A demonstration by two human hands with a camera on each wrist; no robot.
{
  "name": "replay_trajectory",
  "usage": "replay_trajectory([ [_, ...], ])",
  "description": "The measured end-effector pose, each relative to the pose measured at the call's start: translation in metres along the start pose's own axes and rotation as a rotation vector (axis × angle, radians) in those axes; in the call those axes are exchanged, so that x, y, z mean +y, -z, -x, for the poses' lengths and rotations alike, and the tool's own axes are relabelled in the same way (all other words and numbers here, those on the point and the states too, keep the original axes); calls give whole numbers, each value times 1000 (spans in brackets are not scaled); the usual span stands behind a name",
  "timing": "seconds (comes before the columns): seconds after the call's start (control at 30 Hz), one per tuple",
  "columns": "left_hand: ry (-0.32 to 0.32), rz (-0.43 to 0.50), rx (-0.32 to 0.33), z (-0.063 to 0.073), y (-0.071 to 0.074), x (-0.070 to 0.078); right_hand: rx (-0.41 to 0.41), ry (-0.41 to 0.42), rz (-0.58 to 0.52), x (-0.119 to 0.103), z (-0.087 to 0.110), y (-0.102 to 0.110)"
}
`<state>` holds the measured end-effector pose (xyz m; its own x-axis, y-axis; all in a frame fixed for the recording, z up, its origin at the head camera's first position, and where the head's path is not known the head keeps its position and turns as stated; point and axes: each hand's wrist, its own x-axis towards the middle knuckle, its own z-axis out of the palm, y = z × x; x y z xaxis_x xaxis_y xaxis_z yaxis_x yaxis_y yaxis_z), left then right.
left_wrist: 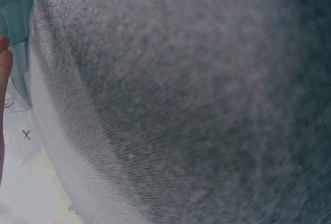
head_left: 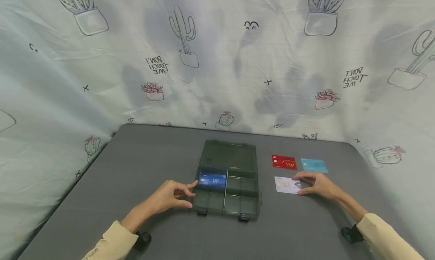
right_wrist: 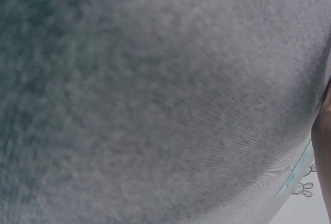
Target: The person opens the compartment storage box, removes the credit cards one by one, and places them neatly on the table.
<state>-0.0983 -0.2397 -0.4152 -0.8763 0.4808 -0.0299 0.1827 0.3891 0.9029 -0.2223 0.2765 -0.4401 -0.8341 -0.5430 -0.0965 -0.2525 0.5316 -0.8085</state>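
A see-through dark green plastic box [head_left: 242,205] lies with its lid [head_left: 229,154] laid back on the grey table. In its upper left compartment sits a blue VIP card [head_left: 212,180]. At the box's left side is my left hand [head_left: 171,195], fingertips right at the rim and thumb apart near the lower left corner. My right hand [head_left: 317,184] pinches a white VIP card [head_left: 285,185] between thumb and fingers at its right end, low over the table. In the left wrist view, only fingers [left_wrist: 5,61] and a bit of the box show at the left edge.
Behind the white card, a red VIP card [head_left: 284,162] and a light blue card [head_left: 314,165] lie side by side. A cactus-print cloth [head_left: 217,44] hangs around the back and sides of the grey table [head_left: 153,150]. Two black latches [head_left: 244,217] stick out at the box's front.
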Motion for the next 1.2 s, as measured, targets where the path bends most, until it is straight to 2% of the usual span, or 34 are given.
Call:
replay_trajectory([
  [0.17, 1, -2, 15, -3, -4, -1, -15, 13, 18, -1, 4, 5],
  [0.53, -5, 12, 6, -1, -4, 0, -21, 12, -23, 0, 4, 4],
  [0.7, -8, 14, 0, -2, -3, 0, -10, 51, -82, 1, 4, 4],
  [0.9, -4, 9, 7, 0, -2, 0, 88, 146, -216, -4, 6, 8],
  [1.1, -7, 9, -3, 0, -3, -2, 174, 82, -178, -25, 6, 12],
  [1.2, -16, 6, -3, -1, -4, -3, 191, 66, -202, -37, 5, 8],
])
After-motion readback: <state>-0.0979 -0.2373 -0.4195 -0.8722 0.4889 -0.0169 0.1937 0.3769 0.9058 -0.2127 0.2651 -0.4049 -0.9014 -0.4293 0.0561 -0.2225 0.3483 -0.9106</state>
